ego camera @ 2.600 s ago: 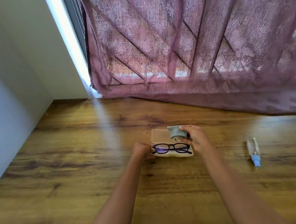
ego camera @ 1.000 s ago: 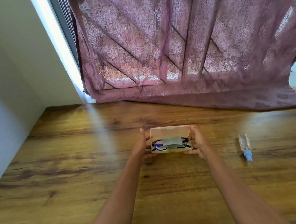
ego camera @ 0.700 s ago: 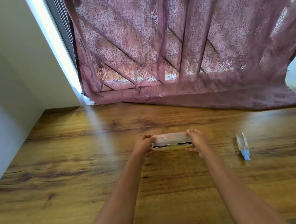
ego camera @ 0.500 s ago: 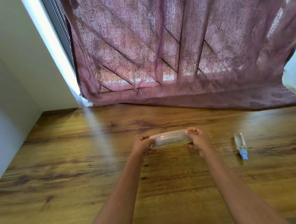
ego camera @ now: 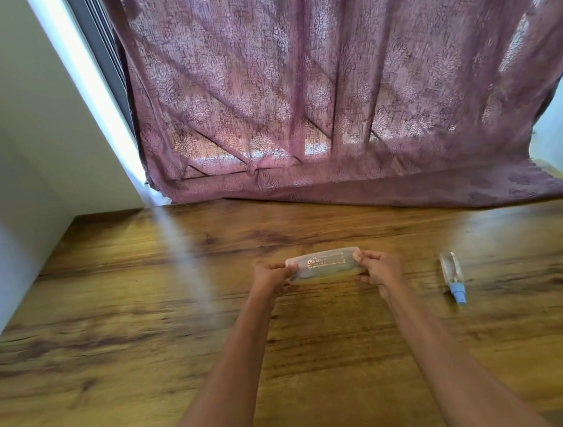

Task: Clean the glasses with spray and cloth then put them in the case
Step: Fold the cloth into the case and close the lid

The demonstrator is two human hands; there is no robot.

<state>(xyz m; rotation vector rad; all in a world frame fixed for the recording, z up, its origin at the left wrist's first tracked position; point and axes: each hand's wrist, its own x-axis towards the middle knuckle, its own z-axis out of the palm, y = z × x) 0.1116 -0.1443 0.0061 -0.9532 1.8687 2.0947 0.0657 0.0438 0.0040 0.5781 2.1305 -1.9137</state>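
1. In the middle of the table [ego camera: 140, 333], the case [ego camera: 324, 267] is sitting lengthwise between two hands, its cloudy lid down and the printed top facing up; judging by that, the closing step is being finished; whether it is resting on the wood or hovering just above, I cannot tell.
2. At the left end of the case, the left hand [ego camera: 270, 279] is gripping it, fingers curled round the end; holding there is likely leaving the long seam free to meet.
3. At the right end of the case, the right hand [ego camera: 381, 269] is clamping it the same way; the paired grips are probably pressing lid to base evenly, without twisting.
4. Inside the case, the glasses are presumably lying, since the task ends there; only a faint dark smear is showing through the lid, so this is a guess; the cloth is not showing anywhere.
5. Right of the case, well apart, the spray bottle [ego camera: 452, 272] is lying on its side, blue nozzle pointing toward the person; it is looking finished with.
6. Beyond the case, the curtain [ego camera: 330, 88] is hanging with its hem resting on the table.
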